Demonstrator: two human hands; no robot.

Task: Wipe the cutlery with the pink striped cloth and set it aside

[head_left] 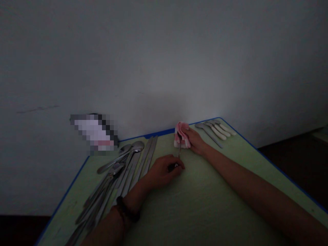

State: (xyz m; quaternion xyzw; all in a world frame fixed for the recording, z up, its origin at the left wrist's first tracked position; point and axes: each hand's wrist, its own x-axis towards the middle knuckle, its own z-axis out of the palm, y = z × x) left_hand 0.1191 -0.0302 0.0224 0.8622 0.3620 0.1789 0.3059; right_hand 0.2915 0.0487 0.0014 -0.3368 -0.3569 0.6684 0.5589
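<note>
My left hand (164,171), with a dark bracelet at the wrist, is closed on the handle of a metal spoon (179,150). The spoon points away from me, its head partly wrapped by a pink and white cloth (182,136). My right hand (196,140) grips that cloth around the spoon's head; dim light and the folds hide its exact shape. Beside my left forearm lies a spread of metal spoons (137,147) and long flat-handled cutlery (147,157). Right of the cloth, a metal spoon (208,133) rests near several white-handled pieces of cutlery (220,134).
The green table (200,205) has a blue edge and stands against a grey wall (164,68). At its back left corner, a blurred-out flat object (94,133) with a dark border leans on the wall. Dark floor shows beyond the right edge.
</note>
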